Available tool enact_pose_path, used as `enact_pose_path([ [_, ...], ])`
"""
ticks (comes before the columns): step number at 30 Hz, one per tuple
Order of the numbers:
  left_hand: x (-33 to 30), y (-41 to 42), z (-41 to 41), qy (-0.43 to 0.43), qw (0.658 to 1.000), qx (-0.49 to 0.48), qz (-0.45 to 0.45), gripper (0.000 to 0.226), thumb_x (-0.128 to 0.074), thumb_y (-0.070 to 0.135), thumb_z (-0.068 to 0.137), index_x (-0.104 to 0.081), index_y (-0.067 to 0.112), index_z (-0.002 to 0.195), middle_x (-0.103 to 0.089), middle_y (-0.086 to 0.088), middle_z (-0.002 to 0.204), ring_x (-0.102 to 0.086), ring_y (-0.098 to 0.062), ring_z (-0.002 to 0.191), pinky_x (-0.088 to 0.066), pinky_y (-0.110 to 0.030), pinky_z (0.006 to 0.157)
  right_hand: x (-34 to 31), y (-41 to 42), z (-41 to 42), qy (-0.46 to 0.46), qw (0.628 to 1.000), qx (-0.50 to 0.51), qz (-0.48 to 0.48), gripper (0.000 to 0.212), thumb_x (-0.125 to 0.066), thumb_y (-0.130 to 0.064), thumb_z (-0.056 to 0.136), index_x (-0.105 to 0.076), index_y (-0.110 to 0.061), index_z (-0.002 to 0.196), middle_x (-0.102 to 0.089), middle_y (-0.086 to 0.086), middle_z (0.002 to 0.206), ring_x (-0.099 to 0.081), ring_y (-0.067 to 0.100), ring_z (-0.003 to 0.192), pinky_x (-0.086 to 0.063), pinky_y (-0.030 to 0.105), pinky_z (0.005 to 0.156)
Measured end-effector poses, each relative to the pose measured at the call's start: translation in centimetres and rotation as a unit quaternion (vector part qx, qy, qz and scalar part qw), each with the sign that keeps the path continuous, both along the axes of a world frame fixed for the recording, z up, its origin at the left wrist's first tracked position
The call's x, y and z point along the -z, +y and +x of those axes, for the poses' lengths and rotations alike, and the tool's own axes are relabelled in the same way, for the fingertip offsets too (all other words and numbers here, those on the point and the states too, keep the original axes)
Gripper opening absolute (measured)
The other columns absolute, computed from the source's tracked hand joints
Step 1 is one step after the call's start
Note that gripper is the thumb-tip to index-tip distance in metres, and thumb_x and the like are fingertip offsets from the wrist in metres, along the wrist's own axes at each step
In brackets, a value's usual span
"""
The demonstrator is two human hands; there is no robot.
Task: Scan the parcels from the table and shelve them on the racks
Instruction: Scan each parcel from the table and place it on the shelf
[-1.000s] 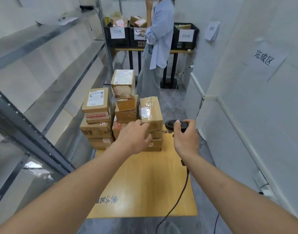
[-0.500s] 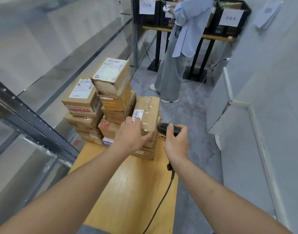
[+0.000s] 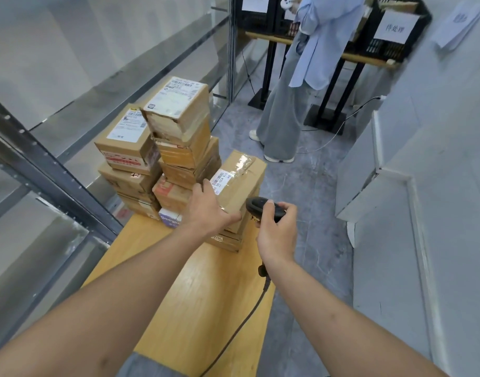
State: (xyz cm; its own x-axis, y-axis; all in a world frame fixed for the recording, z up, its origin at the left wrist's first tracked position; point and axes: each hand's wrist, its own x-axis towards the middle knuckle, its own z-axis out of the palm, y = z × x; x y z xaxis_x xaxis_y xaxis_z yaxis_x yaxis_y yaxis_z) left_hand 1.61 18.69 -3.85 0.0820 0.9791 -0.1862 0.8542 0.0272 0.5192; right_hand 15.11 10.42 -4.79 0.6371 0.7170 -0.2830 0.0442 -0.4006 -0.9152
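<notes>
the left hand (image 3: 206, 210) is covering part of the parcel (image 3: 240, 183) label; behind the parcel, a person's (image 3: 309, 77) head is getting cut off, and the crate (image 3: 396, 31) signs are blurring.

- Parcels: brown cardboard boxes stacked in three adjoining columns at the far end of the wooden table (image 3: 179, 303)
- Front parcel (image 3: 240, 183): taped top, small white barcode label near its left edge, topmost of the right-hand column, over flatter boxes
- Tallest column: top box (image 3: 176, 104) tilted, large white shipping label facing up
- Left column: top box (image 3: 124, 137) with white label and red-printed side
- Scanner (image 3: 263, 206): black, handheld, corded, head just beside the front parcel's near right corner
- Racks (image 3: 51, 170): grey metal, left of the table
</notes>
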Motion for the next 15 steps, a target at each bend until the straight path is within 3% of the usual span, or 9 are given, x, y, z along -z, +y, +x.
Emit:
enact_pose_path([
  [5,-1.2,-1.6,-2.5,-0.004,0.996,0.075,0.038,0.125,-0.091,0.051,0.060,-0.028,0.006,0.159,-0.041,-0.005,0.140,-0.044,-0.025,0.132,-0.045,-0.037,0.108,-1.2,-1.1,-0.8,-0.012,1.000,-0.025,0.005,0.021,-0.049,-0.057,0.102,-0.049,-0.038,0.112,-0.068,-0.014,0.102,-0.071,0.016,0.093,-0.059,0.046,0.081],
  [10,-2.1,-3.0,-6.1,-0.002,0.988,0.149,0.047,0.137,-0.096,0.047,0.054,-0.024,0.005,0.163,-0.037,-0.005,0.148,-0.036,-0.022,0.139,-0.032,-0.032,0.119,-2.8,-2.4,-3.2,-0.021,0.998,-0.049,0.022,0.021,-0.050,-0.053,0.102,-0.051,-0.035,0.111,-0.068,-0.013,0.099,-0.069,0.019,0.096,-0.056,0.048,0.086],
  [15,-2.7,-5.2,-11.1,0.021,0.979,0.193,0.068,0.134,-0.091,0.055,0.044,-0.033,0.014,0.158,-0.038,0.004,0.147,-0.037,-0.021,0.138,-0.039,-0.040,0.116,-3.7,-4.2,-7.2,-0.031,0.996,-0.072,0.036,0.025,-0.047,-0.064,0.090,-0.050,-0.043,0.104,-0.069,-0.015,0.100,-0.073,0.018,0.091,-0.059,0.053,0.086],
])
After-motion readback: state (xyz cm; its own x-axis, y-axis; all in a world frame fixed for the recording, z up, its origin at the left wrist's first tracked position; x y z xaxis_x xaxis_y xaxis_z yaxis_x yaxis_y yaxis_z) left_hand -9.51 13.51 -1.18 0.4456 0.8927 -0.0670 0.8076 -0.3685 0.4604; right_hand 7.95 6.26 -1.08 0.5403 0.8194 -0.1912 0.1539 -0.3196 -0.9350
